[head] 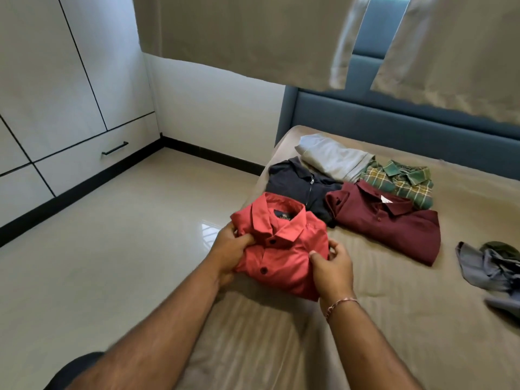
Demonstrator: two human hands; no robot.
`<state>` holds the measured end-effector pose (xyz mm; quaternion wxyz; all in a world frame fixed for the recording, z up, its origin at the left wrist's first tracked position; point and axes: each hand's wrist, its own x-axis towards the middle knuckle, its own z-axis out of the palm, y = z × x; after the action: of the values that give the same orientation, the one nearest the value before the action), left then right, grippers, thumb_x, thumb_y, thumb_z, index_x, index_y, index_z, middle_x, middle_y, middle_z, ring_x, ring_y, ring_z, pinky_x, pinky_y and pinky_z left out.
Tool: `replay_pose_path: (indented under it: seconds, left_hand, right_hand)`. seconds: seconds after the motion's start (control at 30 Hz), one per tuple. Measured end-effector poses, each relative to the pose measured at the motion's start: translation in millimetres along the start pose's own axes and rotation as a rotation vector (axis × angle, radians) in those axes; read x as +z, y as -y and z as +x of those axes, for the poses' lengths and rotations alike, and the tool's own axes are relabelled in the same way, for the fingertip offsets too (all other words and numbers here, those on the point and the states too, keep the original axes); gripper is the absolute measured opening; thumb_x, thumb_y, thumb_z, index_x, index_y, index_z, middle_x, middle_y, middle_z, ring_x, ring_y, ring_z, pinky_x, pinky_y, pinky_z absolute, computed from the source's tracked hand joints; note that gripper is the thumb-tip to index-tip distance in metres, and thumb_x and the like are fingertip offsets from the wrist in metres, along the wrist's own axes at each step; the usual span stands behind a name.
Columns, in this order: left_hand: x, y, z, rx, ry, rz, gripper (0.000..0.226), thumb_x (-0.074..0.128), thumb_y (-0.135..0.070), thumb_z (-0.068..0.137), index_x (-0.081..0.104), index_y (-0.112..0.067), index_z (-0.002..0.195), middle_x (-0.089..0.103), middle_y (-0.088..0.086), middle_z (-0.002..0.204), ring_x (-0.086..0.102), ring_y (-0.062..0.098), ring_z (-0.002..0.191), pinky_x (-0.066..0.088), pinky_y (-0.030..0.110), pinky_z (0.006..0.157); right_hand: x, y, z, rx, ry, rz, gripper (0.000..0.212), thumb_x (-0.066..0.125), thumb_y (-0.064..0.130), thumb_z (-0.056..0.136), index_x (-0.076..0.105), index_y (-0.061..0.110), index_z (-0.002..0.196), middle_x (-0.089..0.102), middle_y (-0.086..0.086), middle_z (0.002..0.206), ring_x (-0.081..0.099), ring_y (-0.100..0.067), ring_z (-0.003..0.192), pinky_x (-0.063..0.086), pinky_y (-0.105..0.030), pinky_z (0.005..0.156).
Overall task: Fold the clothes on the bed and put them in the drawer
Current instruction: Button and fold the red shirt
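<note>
The grey garment (489, 266) is cut off by the right edge.

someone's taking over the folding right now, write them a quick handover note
Left hand and right hand: each has a grip on a side of the folded red shirt at the bed corner.
Folded on the bed: dark zip top, maroon shirt, green plaid shirt, grey garment.
Left: fold the crumpled grey clothes on the right, then move everything into the drawer, which is shut.
</note>
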<state>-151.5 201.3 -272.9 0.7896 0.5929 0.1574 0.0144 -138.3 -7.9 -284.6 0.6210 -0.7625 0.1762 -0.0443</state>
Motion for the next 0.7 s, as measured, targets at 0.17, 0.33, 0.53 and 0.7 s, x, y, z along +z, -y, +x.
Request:
replay_pose_path:
  seconds: [0.17, 0.33, 0.53, 0.7]
  left_hand:
    - [2, -20, 67, 0.019, -0.238, 0.21, 0.059, 0.079, -0.018, 0.084, 0.057, -0.012, 0.138, 0.068, 0.018, 0.13, 0.07, 0.032, 0.111, 0.058, 0.046, 0.1]
    - [-7, -16, 70, 0.773, 0.032, 1.085, 0.079, 0.051, -0.049, 0.091, 0.032, -0.023, 0.163, 0.026, -0.003, 0.17, 0.019, 0.012, 0.158, 0.014, 0.027, 0.127]
    - [-36, 43, 72, 0.428, 0.235, 1.481, 0.076, 0.034, -0.066, 0.103, 0.0, -0.042, 0.166, -0.01, -0.009, 0.175, -0.002, 0.011, 0.161, 0.016, 0.047, 0.129]
    - [-23, 17, 60, 0.429, 0.232, 1.447, 0.085, 0.044, -0.066, 0.098, 0.004, -0.037, 0.167, -0.004, -0.004, 0.176, 0.0, 0.013, 0.161, 0.005, 0.05, 0.13]
  right_hand:
    - [16, 13, 43, 0.037, -0.127, -0.264, 0.039, 0.065, 0.015, 0.087, 0.061, 0.023, 0.125, 0.069, -0.004, 0.118, 0.064, -0.031, 0.116, 0.048, -0.036, 0.095]
    - [45, 8, 40, -0.548, -0.089, -0.666, 0.067, 0.051, 0.044, 0.09, 0.044, 0.026, 0.154, 0.03, -0.004, 0.168, 0.028, -0.023, 0.153, 0.029, -0.046, 0.119]
    - [57, -37, 39, -0.361, 0.366, -1.018, 0.07, 0.022, 0.063, 0.104, -0.01, 0.041, 0.163, -0.014, 0.007, 0.173, -0.01, -0.013, 0.16, -0.006, -0.046, 0.129]
    - [39, -18, 37, -0.326, 0.221, -0.72, 0.074, 0.044, 0.053, 0.1, 0.015, 0.032, 0.165, 0.018, 0.001, 0.173, 0.021, -0.02, 0.158, 0.019, -0.049, 0.127]
